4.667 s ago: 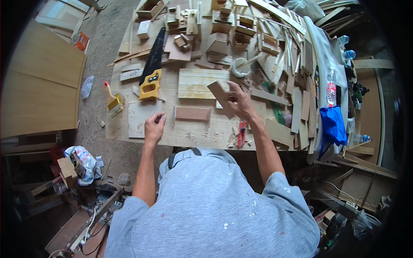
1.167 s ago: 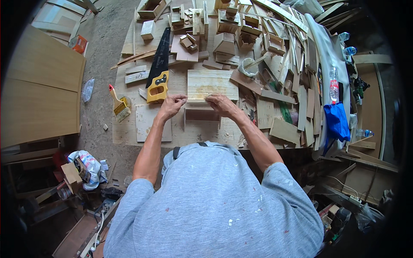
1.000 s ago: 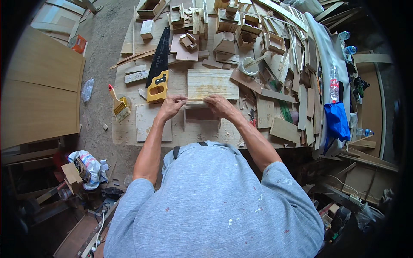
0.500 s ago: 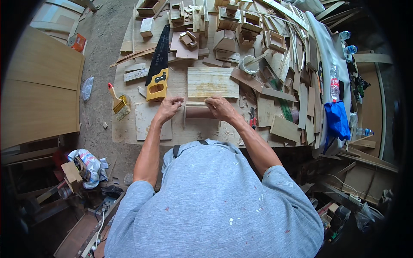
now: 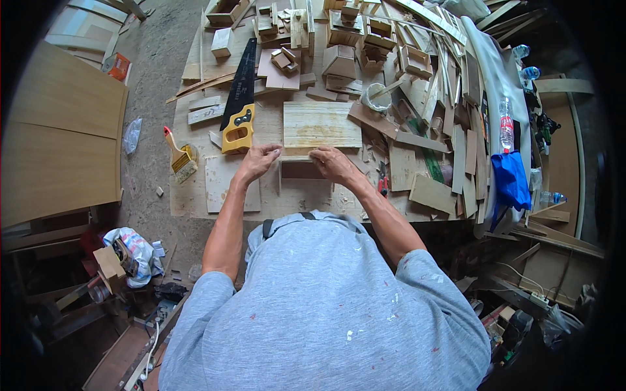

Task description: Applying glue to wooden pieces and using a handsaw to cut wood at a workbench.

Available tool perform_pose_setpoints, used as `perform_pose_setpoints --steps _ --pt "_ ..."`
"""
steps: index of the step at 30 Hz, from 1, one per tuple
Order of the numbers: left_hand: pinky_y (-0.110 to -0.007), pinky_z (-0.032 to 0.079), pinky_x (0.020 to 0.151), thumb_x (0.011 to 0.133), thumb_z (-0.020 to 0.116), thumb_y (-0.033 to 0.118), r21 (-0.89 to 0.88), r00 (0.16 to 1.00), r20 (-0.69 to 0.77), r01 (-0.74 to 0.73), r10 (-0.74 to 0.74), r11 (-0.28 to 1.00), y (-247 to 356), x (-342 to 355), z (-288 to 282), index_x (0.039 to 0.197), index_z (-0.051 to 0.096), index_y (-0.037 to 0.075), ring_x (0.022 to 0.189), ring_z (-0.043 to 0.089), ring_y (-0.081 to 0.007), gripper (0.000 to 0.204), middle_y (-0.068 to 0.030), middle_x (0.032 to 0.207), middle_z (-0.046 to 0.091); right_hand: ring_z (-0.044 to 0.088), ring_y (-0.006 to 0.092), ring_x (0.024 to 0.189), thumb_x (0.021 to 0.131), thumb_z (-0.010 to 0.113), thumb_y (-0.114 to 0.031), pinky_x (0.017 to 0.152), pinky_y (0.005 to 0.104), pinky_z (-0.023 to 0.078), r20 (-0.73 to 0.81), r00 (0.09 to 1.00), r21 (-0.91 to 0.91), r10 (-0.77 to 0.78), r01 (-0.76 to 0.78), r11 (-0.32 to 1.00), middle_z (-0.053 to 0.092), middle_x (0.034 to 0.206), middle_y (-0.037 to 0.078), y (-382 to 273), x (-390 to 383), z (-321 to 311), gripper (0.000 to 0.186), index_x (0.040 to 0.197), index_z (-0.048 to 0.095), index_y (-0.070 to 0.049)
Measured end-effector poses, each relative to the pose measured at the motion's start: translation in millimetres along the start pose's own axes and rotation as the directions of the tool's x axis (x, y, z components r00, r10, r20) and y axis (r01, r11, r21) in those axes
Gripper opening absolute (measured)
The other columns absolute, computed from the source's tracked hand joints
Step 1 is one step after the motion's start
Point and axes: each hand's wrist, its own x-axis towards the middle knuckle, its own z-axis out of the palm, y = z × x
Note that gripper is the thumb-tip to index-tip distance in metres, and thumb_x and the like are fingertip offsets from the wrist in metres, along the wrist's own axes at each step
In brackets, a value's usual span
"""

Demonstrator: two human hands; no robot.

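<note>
In front of my body on the workbench stands a small wooden box (image 5: 301, 171) made of thin boards, its dark inner side facing me. My right hand (image 5: 334, 163) is closed over the box's upper right edge. At the upper left corner my left hand (image 5: 259, 161) is closed in a pinch; anything between its fingertips is too small to make out. Just beyond the hands lies a flat light wooden board (image 5: 322, 124) with yellowish stains. A handsaw (image 5: 240, 98) with a yellow handle lies beyond my left hand. A pale board (image 5: 228, 186) lies beside my left forearm.
A paintbrush (image 5: 180, 156) rests at the bench's left edge. Red-handled pliers (image 5: 383, 179) lie right of my right hand. A white tub (image 5: 377, 98) holds a stick. Wood strips (image 5: 456, 124) heap up at the right, and several small wooden boxes (image 5: 345, 29) stand at the back.
The box has tipped very slightly, and its inner side looks darker. Both hands stay almost where they were.
</note>
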Motion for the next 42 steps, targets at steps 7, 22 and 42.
perform_pose_setpoints --steps 7,22,42 --pt "-0.034 0.055 0.082 0.083 0.07 0.022 0.207 0.987 0.108 -0.138 0.118 0.968 26 12 2 0.113 0.069 0.0 0.092 0.071 -0.0262 0.037 -0.0179 0.099 0.073 0.064 0.0365 0.096 0.087 0.061 -0.009 0.083 0.043 0.053 -0.048 0.999 0.014 -0.026 0.027 1.0 0.067 0.098 0.017 7 0 10 0.018 0.102 0.068 -0.002" --pt "-0.036 0.057 0.076 0.078 0.067 0.003 0.439 0.953 0.2 -0.295 0.227 0.849 34 15 27 0.101 0.073 0.0 0.083 0.072 -0.0299 0.024 -0.0211 0.094 0.071 0.065 0.0351 0.097 0.09 0.056 -0.008 0.085 0.0395 0.053 -0.05 0.986 0.184 0.158 -0.146 0.972 0.068 0.102 0.018 17 -6 -10 0.023 0.11 0.066 -0.002" --pt "-0.036 0.057 0.08 0.079 0.067 0.005 0.449 0.959 0.189 -0.274 0.21 0.851 31 19 27 0.103 0.075 0.008 0.087 0.071 -0.0307 0.025 -0.0185 0.095 0.071 0.069 0.03 0.097 0.095 0.051 -0.011 0.084 0.0361 0.053 -0.066 0.925 0.234 0.373 -0.349 0.907 0.07 0.103 0.02 33 -43 -28 0.024 0.113 0.064 -0.002"
